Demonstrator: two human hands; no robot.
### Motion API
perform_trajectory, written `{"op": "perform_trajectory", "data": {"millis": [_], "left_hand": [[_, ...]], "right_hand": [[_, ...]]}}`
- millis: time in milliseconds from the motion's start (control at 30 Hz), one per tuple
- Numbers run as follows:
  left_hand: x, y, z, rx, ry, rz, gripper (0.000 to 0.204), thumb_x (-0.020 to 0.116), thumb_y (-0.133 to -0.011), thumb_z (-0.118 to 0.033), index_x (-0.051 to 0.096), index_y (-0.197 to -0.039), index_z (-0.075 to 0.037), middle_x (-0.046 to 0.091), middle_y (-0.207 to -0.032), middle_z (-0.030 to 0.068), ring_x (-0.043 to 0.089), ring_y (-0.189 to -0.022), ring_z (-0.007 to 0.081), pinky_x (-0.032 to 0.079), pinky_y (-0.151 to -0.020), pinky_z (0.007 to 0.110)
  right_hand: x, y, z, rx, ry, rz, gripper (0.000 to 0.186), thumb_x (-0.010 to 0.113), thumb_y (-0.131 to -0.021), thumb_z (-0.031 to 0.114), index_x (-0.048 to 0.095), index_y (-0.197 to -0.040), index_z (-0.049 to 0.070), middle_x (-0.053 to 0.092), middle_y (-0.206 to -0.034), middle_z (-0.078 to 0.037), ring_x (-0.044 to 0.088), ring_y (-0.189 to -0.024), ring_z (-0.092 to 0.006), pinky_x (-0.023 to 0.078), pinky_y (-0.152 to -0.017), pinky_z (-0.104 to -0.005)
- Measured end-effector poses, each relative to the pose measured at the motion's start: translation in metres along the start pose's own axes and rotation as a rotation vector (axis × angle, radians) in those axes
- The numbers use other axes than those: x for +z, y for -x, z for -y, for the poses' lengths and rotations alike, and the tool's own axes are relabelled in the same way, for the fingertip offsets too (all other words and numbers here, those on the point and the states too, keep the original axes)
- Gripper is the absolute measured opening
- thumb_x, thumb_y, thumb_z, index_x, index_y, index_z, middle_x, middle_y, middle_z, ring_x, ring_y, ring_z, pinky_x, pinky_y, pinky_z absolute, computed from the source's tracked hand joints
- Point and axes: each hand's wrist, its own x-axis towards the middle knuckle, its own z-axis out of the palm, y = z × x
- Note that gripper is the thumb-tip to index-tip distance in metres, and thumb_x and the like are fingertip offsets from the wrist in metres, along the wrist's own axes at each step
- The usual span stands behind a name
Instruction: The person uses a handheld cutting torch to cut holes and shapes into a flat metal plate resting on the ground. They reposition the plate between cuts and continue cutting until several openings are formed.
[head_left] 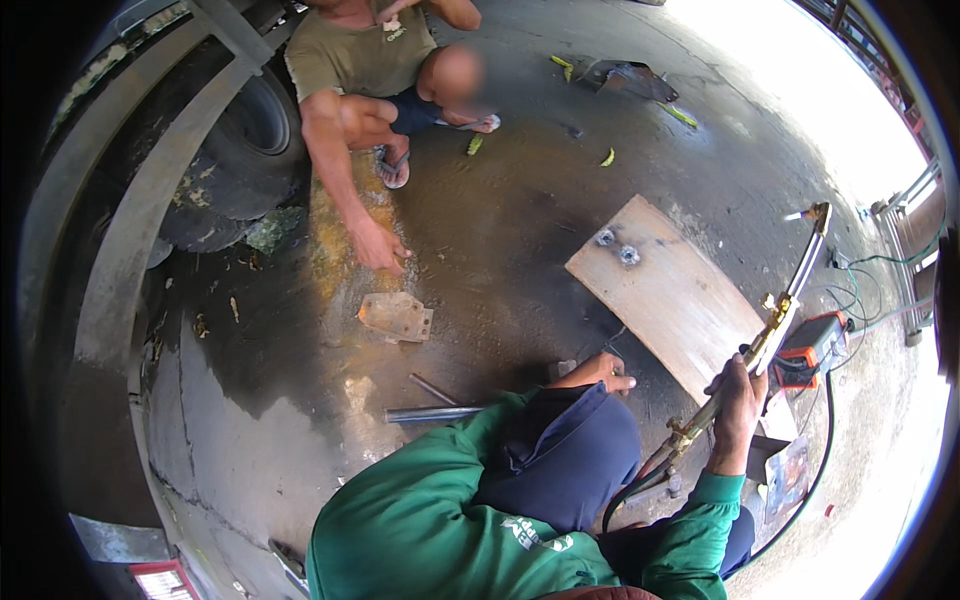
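Observation:
My right hand [738,405] grips a long brass-and-steel cutting torch [781,322] by its handle. Its bent head points up to the far right, with a small pale flame at the tip. A dark hose runs from its rear end past my knee [570,455]. My left hand [600,374] reaches past that knee, its fingers curled around something I cannot make out; a thin wire shows just beyond it. Ahead lies a slightly curved, rusty metal sheet [680,300] with two scorched spots near its far left corner. Neither hand touches it.
A person in an olive shirt [360,65] squats ahead left, one hand [378,246] over a rusty drilled plate [396,316]. A metal pipe [432,413] and rod [432,388] lie left. A grey-orange box machine [812,348] with cables stands right. A tyre [255,115] is far left.

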Motion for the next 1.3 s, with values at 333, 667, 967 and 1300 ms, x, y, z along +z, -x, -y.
{"op": "perform_trajectory", "data": {"millis": [333,667,967,1300], "left_hand": [[0.001,0.0,0.018,-0.044,0.125,0.005,0.042,0.058,-0.103,-0.043,0.065,-0.093,-0.002,0.064,-0.076,0.0066,0.059,-0.067,0.0134,0.048,-0.061,0.031],[-0.039,-0.032,-0.011,0.181,0.015,-0.15,0.019,0.067,-0.095,-0.018,0.069,-0.096,0.001,0.069,-0.08,0.0041,0.057,-0.061,0.0092,0.046,-0.054,0.027],[-0.043,-0.001,-0.061,0.106,-0.138,-0.195,0.024,0.06,-0.102,-0.022,0.068,-0.101,0.001,0.073,-0.085,0.0074,0.069,-0.068,0.0142,0.053,-0.06,0.03],[-0.044,0.028,-0.104,-0.046,-0.726,-0.047,0.043,0.067,-0.096,-0.04,0.071,-0.086,0.002,0.072,-0.073,0.0134,0.072,-0.066,0.0219,0.055,-0.065,0.04]], "right_hand": [[0.002,-0.001,-0.004,-0.029,0.038,-0.075,0.023,0.057,-0.101,0.012,0.051,-0.121,0.001,0.049,-0.066,0.0,0.048,-0.048,-0.01,0.041,-0.042,-0.0271],[-0.031,-0.037,0.036,-0.193,0.275,-0.016,0.024,0.062,-0.1,0.016,0.055,-0.119,0.003,0.047,-0.068,0.002,0.043,-0.049,-0.0056,0.036,-0.042,-0.0241],[-0.039,-0.028,0.033,-0.102,0.164,0.092,0.048,0.056,-0.103,0.052,0.054,-0.102,0.004,0.046,-0.066,0.002,0.045,-0.05,-0.0067,0.037,-0.044,-0.0248],[-0.046,-0.039,0.017,0.028,0.116,0.136,0.048,0.049,-0.104,0.054,0.054,-0.093,0.007,0.051,-0.066,-0.002,0.051,-0.05,-0.0121,0.043,-0.045,-0.0293]]}}
